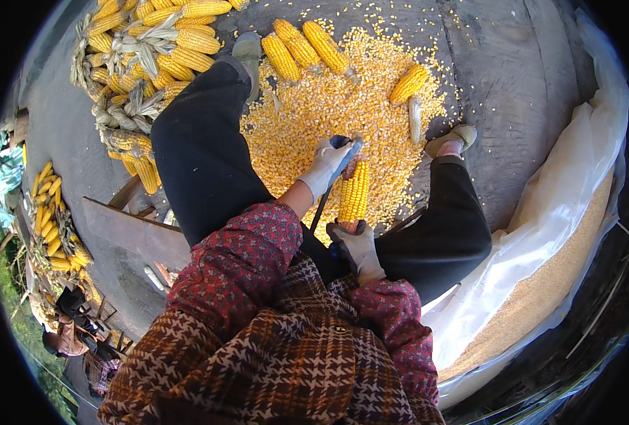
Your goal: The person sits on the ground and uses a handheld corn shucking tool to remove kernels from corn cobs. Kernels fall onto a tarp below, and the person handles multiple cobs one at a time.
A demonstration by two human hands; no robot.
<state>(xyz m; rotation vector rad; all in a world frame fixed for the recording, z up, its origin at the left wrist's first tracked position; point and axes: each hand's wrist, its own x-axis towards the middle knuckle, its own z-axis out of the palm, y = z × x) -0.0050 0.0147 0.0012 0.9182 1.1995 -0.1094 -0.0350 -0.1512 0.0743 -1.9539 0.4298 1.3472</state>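
Note:
A yellow corn cob (pixel 354 194) is held between my two gloved hands, over a heap of loose kernels. My right hand (pixel 358 245) grips its lower end, near my lap. At the far end, the curled fingers of my left hand (pixel 329 159) close against the cob, where a reddish-brown stripped patch shows. The fingers hide part of that end. A dark, narrow bar (pixel 321 207) slants below my left hand; its ends are hidden. The kernel heap (pixel 314 111) spreads over the ground between my feet.
Several unshelled cobs (pixel 298 45) rest on the heap's far side. One more cob (pixel 409 84) lies beside a stripped cob (pixel 415 119). Husk-tied corn (pixel 150 58) is piled left. Plastic sheeting (pixel 553 175) holds grain (pixel 537 297) at right. Another person (pixel 73 337) is at far left.

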